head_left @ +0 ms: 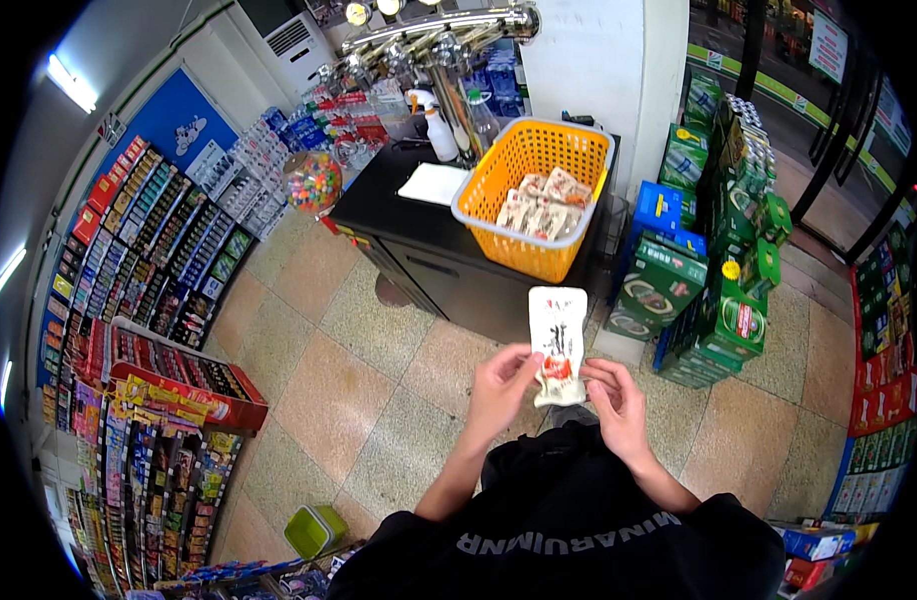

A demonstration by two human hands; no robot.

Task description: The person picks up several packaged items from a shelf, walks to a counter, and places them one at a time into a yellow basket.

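Observation:
A white snack packet [558, 325] with dark lettering and a red patch is held upright in front of my body. My left hand [502, 388] grips its lower left side, the thumb lying across the front. At the lower right edge, the curled fingers and thumb of my right hand [620, 408] close on the packet. Beyond it, an orange plastic basket [531, 250] with a pale rim sits on a black counter [379, 205]. Several similar white packets [541, 212] lie inside the basket.
A white sheet [433, 184], a spray bottle [440, 134] and a metal tap tower [449, 85] are on the counter. Green drink cartons [661, 285] are stacked right of it. Stocked shelves [149, 250] line the left; a green bin [315, 530] stands on the floor.

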